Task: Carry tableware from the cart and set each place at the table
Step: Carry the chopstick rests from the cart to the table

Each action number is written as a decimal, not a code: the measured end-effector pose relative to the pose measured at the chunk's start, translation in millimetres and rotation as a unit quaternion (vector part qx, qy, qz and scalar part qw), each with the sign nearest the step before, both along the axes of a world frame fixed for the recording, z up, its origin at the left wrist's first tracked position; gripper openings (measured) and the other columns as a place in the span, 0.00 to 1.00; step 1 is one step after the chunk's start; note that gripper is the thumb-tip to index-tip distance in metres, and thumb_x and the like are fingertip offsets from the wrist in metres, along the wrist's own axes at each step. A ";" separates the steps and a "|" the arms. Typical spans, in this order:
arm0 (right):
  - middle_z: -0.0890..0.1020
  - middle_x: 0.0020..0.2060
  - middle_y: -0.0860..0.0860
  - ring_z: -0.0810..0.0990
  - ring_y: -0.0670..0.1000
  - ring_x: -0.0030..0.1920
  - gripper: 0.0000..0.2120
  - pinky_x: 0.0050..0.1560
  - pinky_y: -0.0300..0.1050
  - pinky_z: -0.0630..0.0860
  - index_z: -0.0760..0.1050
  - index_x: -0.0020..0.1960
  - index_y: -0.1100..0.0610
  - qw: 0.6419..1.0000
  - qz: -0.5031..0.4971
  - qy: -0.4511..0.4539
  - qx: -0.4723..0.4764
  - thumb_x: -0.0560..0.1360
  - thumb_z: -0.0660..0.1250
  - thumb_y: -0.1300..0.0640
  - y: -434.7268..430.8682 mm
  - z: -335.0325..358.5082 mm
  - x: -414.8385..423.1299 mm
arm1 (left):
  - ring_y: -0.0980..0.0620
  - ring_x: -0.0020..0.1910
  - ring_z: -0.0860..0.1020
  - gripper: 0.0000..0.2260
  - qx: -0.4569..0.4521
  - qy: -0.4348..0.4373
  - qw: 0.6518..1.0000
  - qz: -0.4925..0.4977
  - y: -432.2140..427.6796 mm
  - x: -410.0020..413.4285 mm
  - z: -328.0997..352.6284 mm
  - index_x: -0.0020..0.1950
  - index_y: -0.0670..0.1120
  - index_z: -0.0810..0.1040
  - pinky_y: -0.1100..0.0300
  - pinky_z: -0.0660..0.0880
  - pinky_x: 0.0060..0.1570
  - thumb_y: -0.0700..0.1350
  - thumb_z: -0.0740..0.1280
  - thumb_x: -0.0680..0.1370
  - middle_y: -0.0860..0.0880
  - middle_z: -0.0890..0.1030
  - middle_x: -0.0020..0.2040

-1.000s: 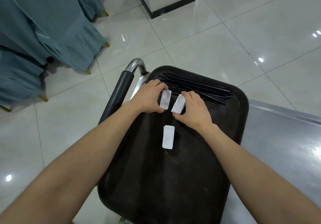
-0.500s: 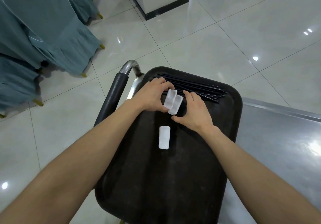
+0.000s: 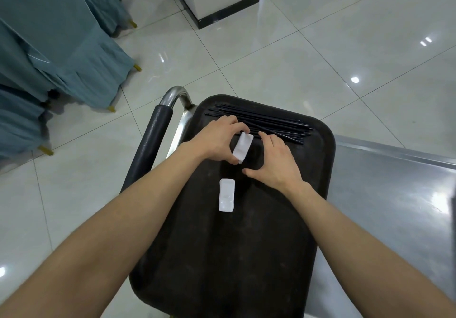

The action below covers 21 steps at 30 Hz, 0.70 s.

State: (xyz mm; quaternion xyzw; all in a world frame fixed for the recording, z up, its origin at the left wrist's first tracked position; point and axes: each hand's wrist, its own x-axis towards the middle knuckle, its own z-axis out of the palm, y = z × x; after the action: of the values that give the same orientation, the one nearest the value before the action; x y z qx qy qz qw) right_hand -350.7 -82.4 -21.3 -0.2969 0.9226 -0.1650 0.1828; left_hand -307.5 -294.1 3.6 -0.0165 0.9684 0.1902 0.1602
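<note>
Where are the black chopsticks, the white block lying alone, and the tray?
black chopsticks point(image 3: 271, 123), head view, middle of the bundle.
white block point(image 3: 226, 195), head view, centre of its top face.
tray point(image 3: 246, 268), head view, bare dark surface near the person.

One dark oval plastic tray point(image 3: 246, 256) sits on one steel cart top point(image 3: 385, 194). White rectangular ceramic chopstick rests: one lying loose point(image 3: 226, 195), and apparently two stacked in the left hand point(image 3: 243, 147), though the overlap blurs that. The thin black chopsticks point(image 3: 269, 123) form one bundle, too tangled to count.
</note>
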 end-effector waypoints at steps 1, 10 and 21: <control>0.69 0.77 0.51 0.66 0.55 0.78 0.54 0.78 0.58 0.67 0.58 0.83 0.53 1.000 0.002 0.001 -0.001 0.67 0.79 0.34 -0.7 0.7 0.4 | 0.52 0.65 0.70 0.42 0.000 -0.001 1.000 0.001 -0.8 0.3 1.4 0.75 0.58 0.70 0.50 0.73 0.67 0.60 0.83 0.64 0.55 0.72 0.65; 0.70 0.74 0.51 0.70 0.56 0.74 0.57 0.75 0.59 0.70 0.58 0.82 0.54 1.000 0.013 0.026 -0.006 0.64 0.75 0.28 -20.5 15.5 0.9 | 0.53 0.67 0.73 0.41 0.022 -0.028 0.998 0.052 -22.5 27.8 19.1 0.78 0.51 0.68 0.50 0.77 0.65 0.51 0.80 0.67 0.53 0.72 0.67; 0.76 0.63 0.54 0.77 0.58 0.63 0.44 0.62 0.56 0.77 0.68 0.69 0.55 0.994 0.070 0.024 0.076 0.63 0.80 0.34 -55.2 18.7 -4.1 | 0.49 0.71 0.73 0.45 0.036 -0.146 0.986 0.074 -12.4 79.6 18.7 0.81 0.49 0.64 0.57 0.75 0.65 0.48 0.83 0.69 0.50 0.70 0.75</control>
State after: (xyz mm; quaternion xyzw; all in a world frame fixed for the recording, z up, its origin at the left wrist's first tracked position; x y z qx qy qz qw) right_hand -354.8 -137.6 -2.6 -0.3503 0.9135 -0.0737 0.1933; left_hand -227.9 -306.5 22.3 -0.1102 0.9235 0.2316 0.2854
